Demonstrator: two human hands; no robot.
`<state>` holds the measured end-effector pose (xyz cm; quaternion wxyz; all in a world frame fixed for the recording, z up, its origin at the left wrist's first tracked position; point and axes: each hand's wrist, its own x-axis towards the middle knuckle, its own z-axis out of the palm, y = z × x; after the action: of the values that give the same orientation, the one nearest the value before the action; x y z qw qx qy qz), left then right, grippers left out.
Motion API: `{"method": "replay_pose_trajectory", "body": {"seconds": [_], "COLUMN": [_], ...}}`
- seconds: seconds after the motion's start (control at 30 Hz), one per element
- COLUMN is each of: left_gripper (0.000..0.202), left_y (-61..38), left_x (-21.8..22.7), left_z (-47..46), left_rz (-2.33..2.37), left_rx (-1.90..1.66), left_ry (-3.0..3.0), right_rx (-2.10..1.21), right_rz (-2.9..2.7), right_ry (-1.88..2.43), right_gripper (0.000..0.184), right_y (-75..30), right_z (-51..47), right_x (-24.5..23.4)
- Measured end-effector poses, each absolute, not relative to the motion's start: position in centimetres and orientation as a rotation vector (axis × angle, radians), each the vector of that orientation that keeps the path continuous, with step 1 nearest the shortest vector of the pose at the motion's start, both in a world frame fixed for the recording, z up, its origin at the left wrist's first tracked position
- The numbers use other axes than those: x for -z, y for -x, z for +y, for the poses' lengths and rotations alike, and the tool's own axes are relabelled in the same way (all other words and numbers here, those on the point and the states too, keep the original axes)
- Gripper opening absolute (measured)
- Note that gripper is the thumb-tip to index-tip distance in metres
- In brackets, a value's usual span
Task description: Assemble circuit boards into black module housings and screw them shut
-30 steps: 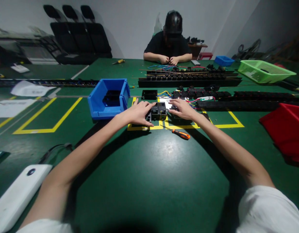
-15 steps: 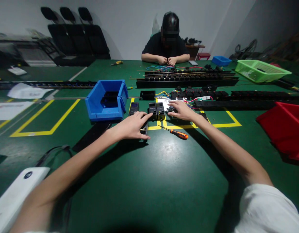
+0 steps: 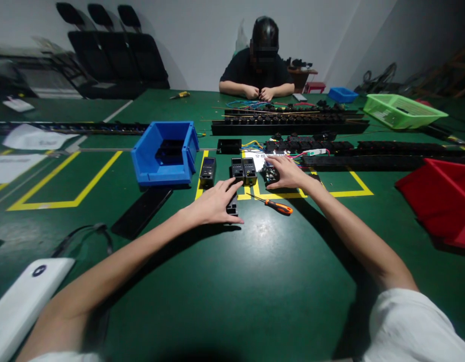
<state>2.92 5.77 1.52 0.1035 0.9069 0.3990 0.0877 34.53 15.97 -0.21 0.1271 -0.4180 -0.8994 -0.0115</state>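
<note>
The left hand (image 3: 214, 202), spread wide, holds a block (image 3: 231, 206) between thumb and fingers, two modules (image 3: 249, 172) just beyond it. Positioning this block seems the step in hand, calling next for clearance from those modules; the right hand (image 3: 286, 172) curls around a part (image 3: 270, 175), how firmly I cannot tell.

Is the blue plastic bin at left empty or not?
Not empty: black parts show inside the blue open-fronted plastic bin; how many, I cannot tell.
</note>
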Motion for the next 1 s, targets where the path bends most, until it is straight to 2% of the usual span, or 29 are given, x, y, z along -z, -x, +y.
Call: {"method": "replay_pose_trajectory", "body": {"seconds": [0.17,0.4,0.7,1.0], "left_gripper": [0.124,0.119,0.123,0.123], "left_y": [-1.0,-0.1,-1.5,-1.5], "left_x": [-0.3,1.3,2.1,2.8], "left_z": [5.9,5.6,5.1,4.9], "left_rz": [1.042,0.987,0.971,1.074], "left_rx": [-0.366,-0.593,-0.550,-0.505], "left_ry": [-2.569,-2.292,-2.233,-2.322], "right_rx": [0.044,0.059,0.034,0.015], "right_rz": [-2.560,-2.557,-2.575,-2.557], "right_ry": [1.274,1.273,1.253,1.246], "right_gripper": [0.100,0.096,0.103,0.098], "right_y": [-34.3,-34.2,-34.6,-34.7], "right_z": [16.3,16.0,16.2,16.3], "right_x": [0.9,0.9,0.6,0.6]}}
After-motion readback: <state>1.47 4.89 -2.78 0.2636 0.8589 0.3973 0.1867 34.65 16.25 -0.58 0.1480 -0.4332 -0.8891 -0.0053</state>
